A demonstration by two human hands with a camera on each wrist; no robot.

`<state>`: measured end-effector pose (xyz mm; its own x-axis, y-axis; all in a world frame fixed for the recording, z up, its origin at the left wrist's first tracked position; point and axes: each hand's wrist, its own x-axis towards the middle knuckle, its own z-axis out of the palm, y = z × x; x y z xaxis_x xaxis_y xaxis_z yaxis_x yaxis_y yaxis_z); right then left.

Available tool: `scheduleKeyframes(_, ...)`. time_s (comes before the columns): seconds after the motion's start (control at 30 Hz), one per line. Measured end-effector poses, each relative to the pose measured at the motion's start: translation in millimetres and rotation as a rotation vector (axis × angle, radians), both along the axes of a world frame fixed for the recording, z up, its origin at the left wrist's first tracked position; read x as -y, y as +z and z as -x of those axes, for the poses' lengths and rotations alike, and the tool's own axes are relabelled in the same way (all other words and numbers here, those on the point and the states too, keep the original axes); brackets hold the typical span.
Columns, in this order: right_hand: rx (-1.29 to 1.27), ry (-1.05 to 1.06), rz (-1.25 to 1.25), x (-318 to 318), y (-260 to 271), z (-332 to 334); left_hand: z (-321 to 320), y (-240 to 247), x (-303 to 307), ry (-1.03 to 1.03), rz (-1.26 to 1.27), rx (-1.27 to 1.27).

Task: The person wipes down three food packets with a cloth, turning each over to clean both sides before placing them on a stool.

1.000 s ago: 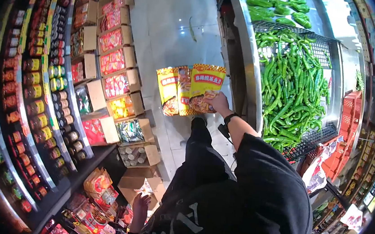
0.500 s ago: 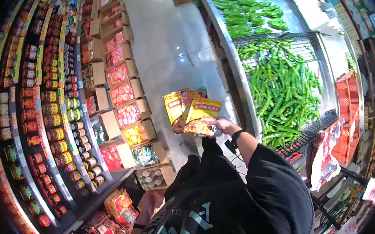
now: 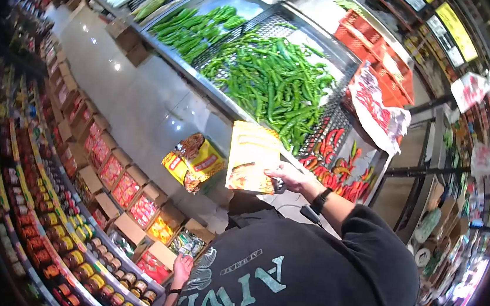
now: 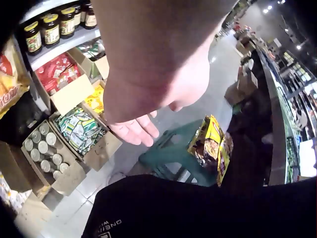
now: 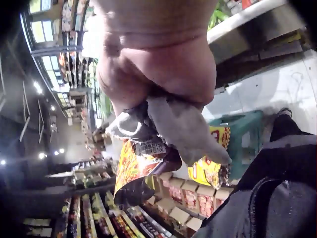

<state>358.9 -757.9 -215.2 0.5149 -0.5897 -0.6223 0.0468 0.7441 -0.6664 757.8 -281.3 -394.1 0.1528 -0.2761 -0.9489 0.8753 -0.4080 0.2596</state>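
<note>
My right hand point(image 3: 290, 177) grips a yellow food packet point(image 3: 251, 153) by its lower right edge, and the packet is raised beside the pepper display. A grey cloth point(image 5: 183, 129) is bunched in the same hand, seen in the right wrist view. More yellow and brown packets point(image 3: 203, 161) lie overlapping on a green plastic stool point(image 4: 171, 151) just left of the raised one. My left hand point(image 3: 182, 267) holds nothing; its fingers extend loosely beside the cartons at the shelf's foot, near a carton of green-and-white sachets point(image 4: 79, 130).
Green peppers point(image 3: 269, 84) and red chillies point(image 3: 337, 174) fill a metal display on the right, with red crates point(image 3: 378, 59) behind. Open cartons of red packets point(image 3: 110, 169) line the left, below shelves of jars point(image 3: 94, 283). A carton of cans point(image 4: 47, 151) stands near my left hand.
The head view has swung round. My right hand has lifted its packet away from the others, which stay on the stool. My left hand has moved up beside the cartons.
</note>
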Motion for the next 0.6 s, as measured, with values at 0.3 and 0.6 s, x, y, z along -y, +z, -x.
scheduleKeyframes(0.3, -0.018, -0.421, 0.174, -50, -2, 101, -28, -7, 73, -0.302, -0.02, 0.164)
scheduleKeyframes(0.6, -0.008, -0.419, 0.194, -93, 17, 138, -27, 33, 110, -0.418, 0.062, 0.278)
